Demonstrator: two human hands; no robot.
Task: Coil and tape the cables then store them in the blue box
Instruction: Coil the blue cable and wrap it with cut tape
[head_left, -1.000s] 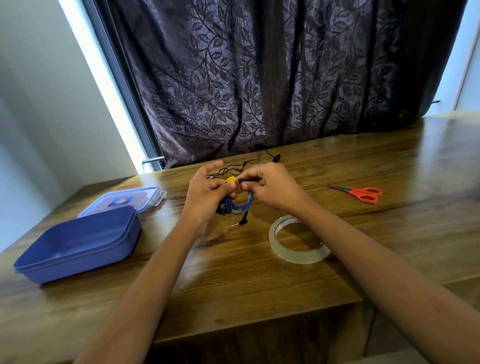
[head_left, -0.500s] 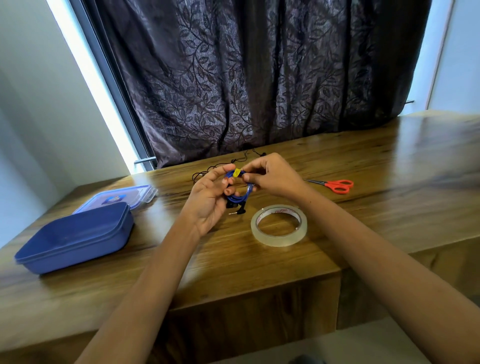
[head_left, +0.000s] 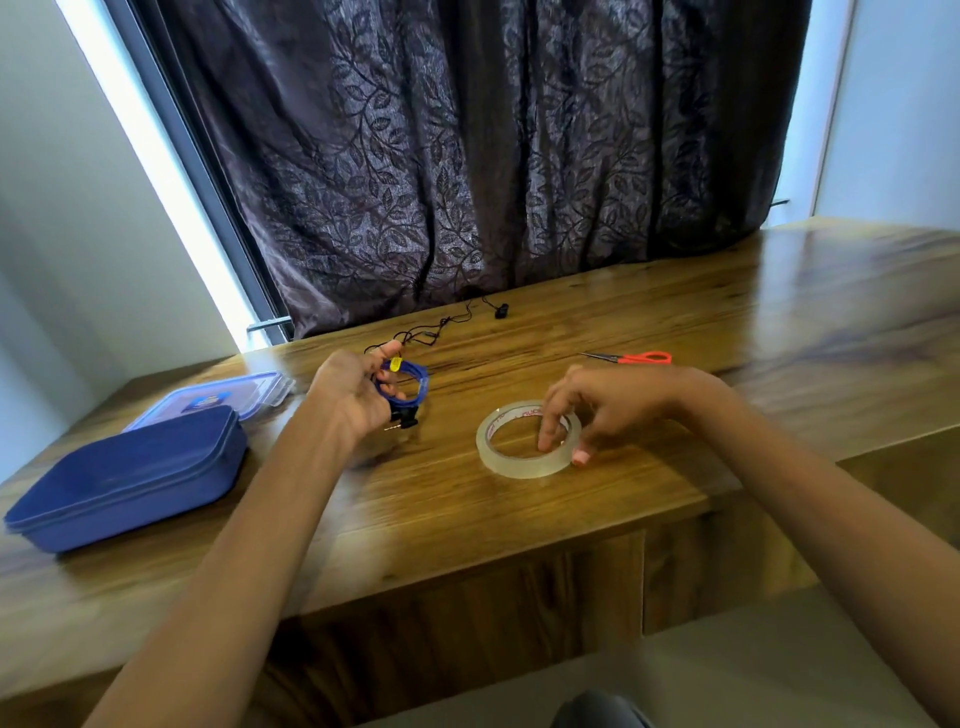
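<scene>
The blue cable (head_left: 402, 387), coiled into a small loop with a yellow tag, is now hanging pinched in the left hand (head_left: 353, 395) alone, left of the tape roll (head_left: 527, 439). The right hand (head_left: 618, 405) has let go and is reaching onto that roll, fingers spread; taping is likely coming next.

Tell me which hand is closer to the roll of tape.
Right. The right hand has fingers on the tape roll; the left hand holds the blue cable coil off to its left.
</scene>
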